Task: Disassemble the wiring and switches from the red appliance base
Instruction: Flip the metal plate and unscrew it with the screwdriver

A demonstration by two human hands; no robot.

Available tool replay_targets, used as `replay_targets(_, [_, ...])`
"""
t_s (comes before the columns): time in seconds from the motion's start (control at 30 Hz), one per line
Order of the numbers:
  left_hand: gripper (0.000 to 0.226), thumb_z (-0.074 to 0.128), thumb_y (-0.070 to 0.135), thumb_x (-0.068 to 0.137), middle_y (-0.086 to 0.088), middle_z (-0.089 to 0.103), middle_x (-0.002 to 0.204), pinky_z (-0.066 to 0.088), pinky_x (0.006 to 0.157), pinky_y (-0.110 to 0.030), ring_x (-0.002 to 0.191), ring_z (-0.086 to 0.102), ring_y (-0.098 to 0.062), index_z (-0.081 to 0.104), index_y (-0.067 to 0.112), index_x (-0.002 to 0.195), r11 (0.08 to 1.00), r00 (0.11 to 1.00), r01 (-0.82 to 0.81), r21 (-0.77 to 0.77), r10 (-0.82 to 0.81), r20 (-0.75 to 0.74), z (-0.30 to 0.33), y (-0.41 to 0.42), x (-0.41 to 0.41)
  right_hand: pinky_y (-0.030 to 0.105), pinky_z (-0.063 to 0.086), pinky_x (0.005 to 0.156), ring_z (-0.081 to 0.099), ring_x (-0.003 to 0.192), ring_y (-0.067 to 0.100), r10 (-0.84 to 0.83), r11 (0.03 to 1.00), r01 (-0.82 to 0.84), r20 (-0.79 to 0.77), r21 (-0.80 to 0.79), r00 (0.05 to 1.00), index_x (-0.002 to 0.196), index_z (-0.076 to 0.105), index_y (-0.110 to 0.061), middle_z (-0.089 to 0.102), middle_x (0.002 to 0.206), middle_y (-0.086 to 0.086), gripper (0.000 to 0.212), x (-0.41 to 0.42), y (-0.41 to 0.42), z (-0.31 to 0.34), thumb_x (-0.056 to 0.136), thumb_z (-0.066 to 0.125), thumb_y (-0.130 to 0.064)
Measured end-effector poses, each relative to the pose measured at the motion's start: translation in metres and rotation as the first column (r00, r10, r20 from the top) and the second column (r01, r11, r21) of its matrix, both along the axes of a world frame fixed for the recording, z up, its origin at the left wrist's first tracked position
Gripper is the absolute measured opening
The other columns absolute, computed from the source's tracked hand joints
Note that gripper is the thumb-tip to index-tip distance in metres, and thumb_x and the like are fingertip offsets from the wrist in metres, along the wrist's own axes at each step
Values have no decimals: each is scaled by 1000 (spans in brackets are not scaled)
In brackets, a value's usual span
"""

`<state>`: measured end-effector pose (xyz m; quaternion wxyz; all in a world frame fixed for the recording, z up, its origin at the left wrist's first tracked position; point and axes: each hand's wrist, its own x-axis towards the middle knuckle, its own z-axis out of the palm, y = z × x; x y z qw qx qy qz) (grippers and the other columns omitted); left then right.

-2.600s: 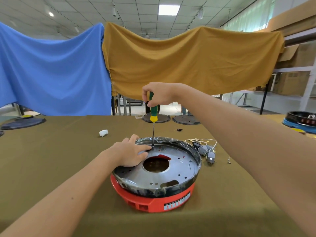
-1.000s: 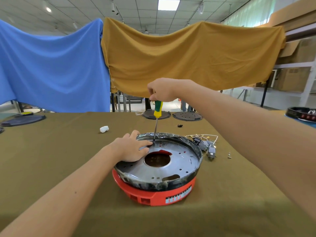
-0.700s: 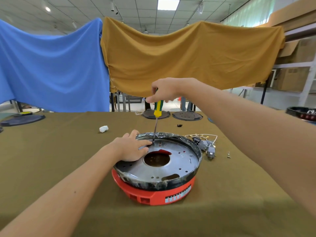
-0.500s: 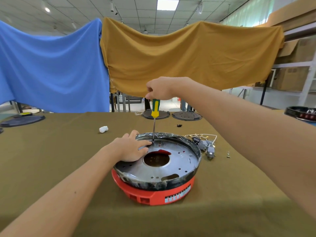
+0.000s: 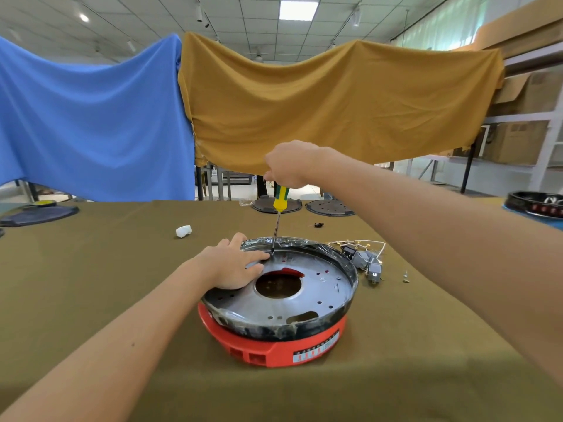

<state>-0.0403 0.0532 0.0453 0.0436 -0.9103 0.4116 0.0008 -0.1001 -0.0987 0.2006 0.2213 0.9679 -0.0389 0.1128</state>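
The red appliance base (image 5: 274, 350) sits mid-table under a round metal plate (image 5: 316, 295) with a centre hole and a black rim. My left hand (image 5: 233, 266) lies flat on the plate's far left part, fingers spread beside the screwdriver tip. My right hand (image 5: 289, 166) grips the top of a green-and-yellow screwdriver (image 5: 279, 201), held upright with its tip on the plate near the far rim. A bundle of removed wiring and grey switches (image 5: 365, 260) lies on the cloth to the right of the base.
A loose screw (image 5: 405, 277) lies right of the switches. A white lump (image 5: 183, 231) and a small black part (image 5: 319, 224) lie farther back. Two round plates (image 5: 330, 207) sit at the far edge, dark discs (image 5: 39, 213) at left, another appliance (image 5: 534, 204) at right.
My right hand has kept turning the screwdriver on the same spot, its handle tilting slightly. My left hand stays pressed on the plate.
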Motion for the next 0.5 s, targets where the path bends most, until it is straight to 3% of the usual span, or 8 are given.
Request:
replay_targets(0.07, [46, 22, 60, 100, -1, 12, 158, 34, 105, -48, 138, 27, -29, 22, 59, 145, 1000, 1000, -1, -2, 1, 1, 0, 0, 0, 30, 40, 69, 51, 84, 21, 127, 963, -119, -20, 242, 992, 113, 54, -11, 51, 104, 5, 14, -2, -2, 5, 101, 47, -13])
replay_targets(0.13, [46, 22, 60, 100, -1, 12, 158, 35, 105, -47, 138, 28, -29, 22, 59, 145, 1000, 1000, -3, 1, 3, 1, 0, 0, 0, 23, 41, 57, 49, 76, 19, 221, 827, -187, -1, 529, 975, 111, 52, -14, 52, 109, 9, 32, -7, -2, 9, 88, 46, 6])
replay_targets(0.2, [46, 22, 60, 100, -1, 12, 158, 34, 106, -47, 139, 27, -29, 22, 59, 146, 1000, 1000, -4, 5, 4, 2, 0, 0, 0, 19, 41, 51, 48, 73, 17, 260, 762, -222, 27, 608, 965, 110, 51, -12, 50, 113, 11, 37, -10, -2, 7, 81, 48, 10])
replay_targets(0.23, [46, 22, 60, 100, -1, 12, 158, 34, 106, -47, 139, 27, -29, 21, 59, 146, 1000, 1000, -4, 6, 4, 3, 0, 0, 0, 23, 43, 57, 49, 76, 18, 248, 786, -215, 24, 579, 969, 111, 52, -11, 48, 113, 9, 32, -8, -2, 6, 83, 55, 4])
replay_targets(0.3, [46, 22, 60, 100, -2, 11, 158, 34, 105, -48, 139, 27, -30, 21, 59, 146, 1000, 1000, -3, 6, 3, 3, 0, 0, 1, 32, 44, 71, 50, 86, 22, 158, 891, -141, -3, 430, 987, 113, 52, -11, 45, 110, 4, 29, -5, 0, 2, 94, 63, -30])
replay_targets(0.37, [46, 22, 60, 100, -1, 11, 158, 34, 105, -48, 139, 27, -30, 21, 59, 145, 1000, 1000, 1, 2, -1, -3, -1, 0, 1, 36, 41, 74, 50, 90, 24, 36, 982, -38, 14, 182, 999, 116, 51, -12, 45, 107, 3, 47, -3, 3, -1, 101, 42, -55])
replay_targets(0.43, [46, 22, 61, 99, -1, 11, 158, 34, 105, -48, 139, 26, -30, 22, 60, 145, 1000, 1000, 1, -1, -1, -7, -1, 0, 1, 37, 40, 70, 53, 90, 27, 7, 1000, -8, 59, 12, 998, 116, 51, -11, 49, 105, 5, 42, 1, 5, -4, 106, 34, -47])
replay_targets(0.5, [45, 22, 61, 99, 0, 12, 158, 35, 105, -47, 139, 27, -29, 22, 60, 145, 1000, 1000, 2, -12, -2, -8, -1, 1, 1, 34, 41, 70, 55, 93, 27, 85, 993, -89, 56, 75, 995, 111, 52, -12, 54, 107, 6, 19, 5, 3, -2, 106, 39, -25])
